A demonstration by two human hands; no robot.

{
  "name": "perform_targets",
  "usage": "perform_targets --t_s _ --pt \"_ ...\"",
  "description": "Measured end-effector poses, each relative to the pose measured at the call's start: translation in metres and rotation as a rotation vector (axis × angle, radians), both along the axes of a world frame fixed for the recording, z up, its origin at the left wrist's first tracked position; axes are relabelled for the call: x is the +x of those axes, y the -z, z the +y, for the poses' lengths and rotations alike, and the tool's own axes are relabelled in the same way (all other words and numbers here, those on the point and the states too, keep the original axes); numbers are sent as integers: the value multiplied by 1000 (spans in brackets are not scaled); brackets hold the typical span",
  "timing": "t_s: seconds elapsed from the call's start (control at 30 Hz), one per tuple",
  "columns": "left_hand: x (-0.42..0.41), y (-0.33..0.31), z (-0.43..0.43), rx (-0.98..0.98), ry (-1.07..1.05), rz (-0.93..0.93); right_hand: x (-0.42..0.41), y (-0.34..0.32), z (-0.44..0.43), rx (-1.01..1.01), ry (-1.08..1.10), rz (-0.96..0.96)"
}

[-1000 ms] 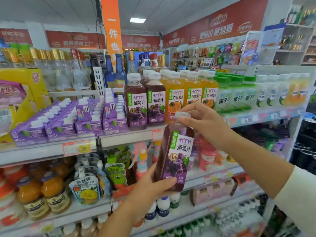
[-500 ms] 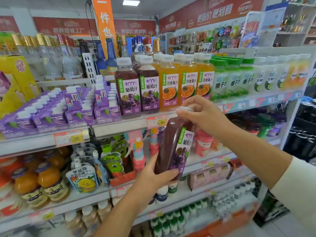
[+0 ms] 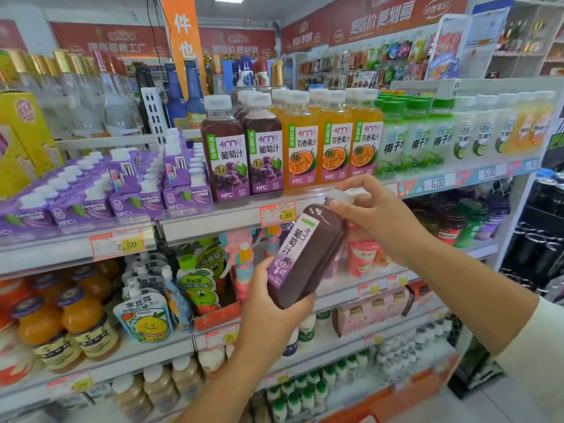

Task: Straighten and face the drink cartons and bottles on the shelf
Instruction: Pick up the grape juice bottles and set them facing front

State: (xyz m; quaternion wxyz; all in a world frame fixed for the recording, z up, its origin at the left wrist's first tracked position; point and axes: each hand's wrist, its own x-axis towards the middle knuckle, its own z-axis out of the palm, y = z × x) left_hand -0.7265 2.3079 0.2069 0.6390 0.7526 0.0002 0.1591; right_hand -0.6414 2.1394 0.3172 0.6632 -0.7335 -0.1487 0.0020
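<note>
Two hands hold one dark purple plastic grape-juice bottle with a white cap (image 3: 308, 254) in the air in front of the shelving, resting on no shelf; it tilts, cap up and to the right, base down and to the left, its white-and-purple label turned towards the left. The left hand (image 3: 268, 309) takes the base from below, fingers and thumb curled round the lower end; the right hand (image 3: 378, 215) comes over the top, fingers curled round the cap and neck. The cap sits just below the front edge of the white metal upper shelf (image 3: 213, 222), near a red-bordered price tag reading 4.80 (image 3: 278, 212). On that shelf two matching purple grape-juice bottles (image 3: 227, 154) stand upright at the front, labels facing out; just beside them to the right stand three orange passion-fruit juice bottles with white caps (image 3: 332, 141), then pale green-capped coconut-water bottles (image 3: 418, 135); to the left stand rows of small purple drink cartons with white caps (image 3: 137, 193), fronts facing out.
</note>
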Motion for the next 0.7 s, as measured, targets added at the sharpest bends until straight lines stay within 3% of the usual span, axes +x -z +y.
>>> perform_targets --t_s 0.1,0.17,0.3,0.4,0.5,0.7 --pt "-3 5 -4 154 -87 -110 -2 2 2 82 18 24" --pt "-2 6 0 134 -47 -78 -2 2 1 116 8 26" --pt "6 1 13 -435 281 203 -1 0 -1 169 -40 24" --pt "6 2 14 -564 527 354 -2 1 0 163 -89 5" --pt "4 3 8 -467 425 256 -1 1 -1 131 -116 -20" --pt "-4 1 -2 -35 72 -1 -3 -2 4 -47 9 -57"
